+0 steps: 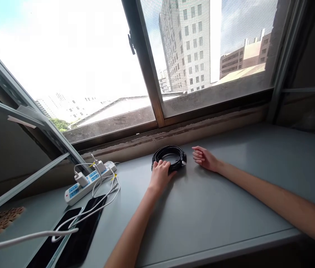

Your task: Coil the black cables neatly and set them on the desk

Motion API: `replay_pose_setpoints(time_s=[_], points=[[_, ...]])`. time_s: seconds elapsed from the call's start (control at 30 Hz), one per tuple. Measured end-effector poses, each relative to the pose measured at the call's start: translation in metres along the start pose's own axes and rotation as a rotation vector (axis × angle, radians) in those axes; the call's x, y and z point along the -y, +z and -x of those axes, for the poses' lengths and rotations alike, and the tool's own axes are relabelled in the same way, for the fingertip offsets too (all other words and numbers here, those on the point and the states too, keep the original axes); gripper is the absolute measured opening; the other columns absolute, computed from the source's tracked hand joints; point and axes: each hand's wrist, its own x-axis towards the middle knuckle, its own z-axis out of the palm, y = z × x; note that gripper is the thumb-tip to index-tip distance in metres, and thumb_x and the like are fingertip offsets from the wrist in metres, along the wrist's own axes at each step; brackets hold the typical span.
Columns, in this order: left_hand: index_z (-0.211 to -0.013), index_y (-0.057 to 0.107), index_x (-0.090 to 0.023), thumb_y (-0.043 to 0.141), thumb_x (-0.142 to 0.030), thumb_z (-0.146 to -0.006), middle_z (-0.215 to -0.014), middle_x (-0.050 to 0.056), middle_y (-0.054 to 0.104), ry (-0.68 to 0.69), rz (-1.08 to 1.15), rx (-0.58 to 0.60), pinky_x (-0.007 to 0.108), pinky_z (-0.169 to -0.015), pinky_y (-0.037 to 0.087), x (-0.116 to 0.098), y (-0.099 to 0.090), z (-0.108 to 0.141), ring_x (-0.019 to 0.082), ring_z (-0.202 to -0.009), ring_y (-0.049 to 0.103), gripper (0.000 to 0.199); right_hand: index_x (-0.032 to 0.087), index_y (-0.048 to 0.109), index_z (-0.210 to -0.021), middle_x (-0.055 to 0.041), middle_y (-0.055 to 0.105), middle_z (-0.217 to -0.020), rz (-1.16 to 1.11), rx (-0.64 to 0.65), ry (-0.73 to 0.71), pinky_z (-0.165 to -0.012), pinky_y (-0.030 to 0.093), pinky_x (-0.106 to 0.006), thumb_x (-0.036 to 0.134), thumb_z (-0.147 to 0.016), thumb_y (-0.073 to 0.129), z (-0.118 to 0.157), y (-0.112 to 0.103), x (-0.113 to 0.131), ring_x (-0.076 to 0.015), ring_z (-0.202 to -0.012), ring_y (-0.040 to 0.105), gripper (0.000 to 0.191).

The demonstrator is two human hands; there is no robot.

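Note:
A coiled black cable (181, 152) lies on the grey table (202, 219) near the window wall, with a light connector end at its right side. My left hand (161, 174) rests at the coil's near left edge, its fingers over the cable and its thumb pointing right. To the right of the coil, apart from it, my right hand (204, 158) is held just over the table with its fingers curled in; nothing shows in it.
On the left, a white power strip (70, 197) holds two chargers with tangled white cables (118, 190). Two dark phones (83, 238) lie in front of it. A metal frame (26, 186) slants at far left, and a window (157, 108) stands behind the table.

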Motion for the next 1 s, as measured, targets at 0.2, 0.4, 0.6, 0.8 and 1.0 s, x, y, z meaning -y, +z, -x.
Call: replay_pose_setpoints(time_s=[0.2,0.4,0.6,0.8,1.0], points=[[-0.079,0.061,-0.015,0.053,-0.040,-0.080,-0.078,0.010,0.066,-0.003,-0.097,-0.001,0.039,-0.088,0.035,-0.020,-0.012,0.011,0.026,-0.084,0.058,0.026,0.019,0.025,-0.047,0.0078,0.024,-0.040,0.008,0.009,-0.003,-0.030,0.024,-0.016,0.024,-0.073,0.062,-0.001,-0.001,0.000,-0.0033,-0.034,0.017,0.046],[-0.072,0.065,-0.013,0.045,-0.046,-0.079,-0.065,0.011,0.065,-0.077,-0.130,0.024,0.042,-0.085,0.036,-0.043,-0.029,0.027,0.025,-0.070,0.061,0.039,0.019,0.024,-0.047,0.0076,0.024,-0.039,0.013,0.001,0.003,-0.030,0.024,-0.015,0.025,-0.072,0.062,-0.002,-0.001,0.000,-0.0033,-0.034,0.018,0.046],[-0.066,0.067,-0.014,0.040,-0.051,-0.082,-0.067,0.012,0.066,-0.218,-0.064,0.100,0.042,-0.085,0.036,-0.047,-0.032,0.029,0.025,-0.073,0.061,0.048,0.019,0.023,-0.048,0.0076,0.023,-0.041,0.041,0.003,0.017,-0.031,0.026,-0.015,0.025,-0.073,0.063,0.000,0.000,0.000,-0.0035,-0.035,0.018,0.047],[-0.083,0.066,-0.016,0.051,-0.046,-0.077,-0.087,0.011,0.066,-0.304,0.078,0.176,0.038,-0.077,0.042,-0.045,-0.026,0.028,0.028,-0.090,0.059,0.034,0.018,0.025,-0.048,0.0072,0.024,-0.042,0.070,0.002,0.026,-0.032,0.027,-0.016,0.024,-0.074,0.062,0.003,0.001,0.000,-0.0037,-0.036,0.017,0.045],[-0.088,0.065,-0.016,0.050,-0.043,-0.079,-0.093,0.011,0.065,-0.301,0.045,0.264,0.037,-0.071,0.044,-0.040,-0.030,0.025,0.029,-0.094,0.058,0.033,0.018,0.028,-0.047,0.0066,0.024,-0.043,0.098,-0.018,0.032,-0.033,0.027,-0.017,0.023,-0.076,0.060,0.005,0.002,0.000,-0.0039,-0.037,0.017,0.044]])
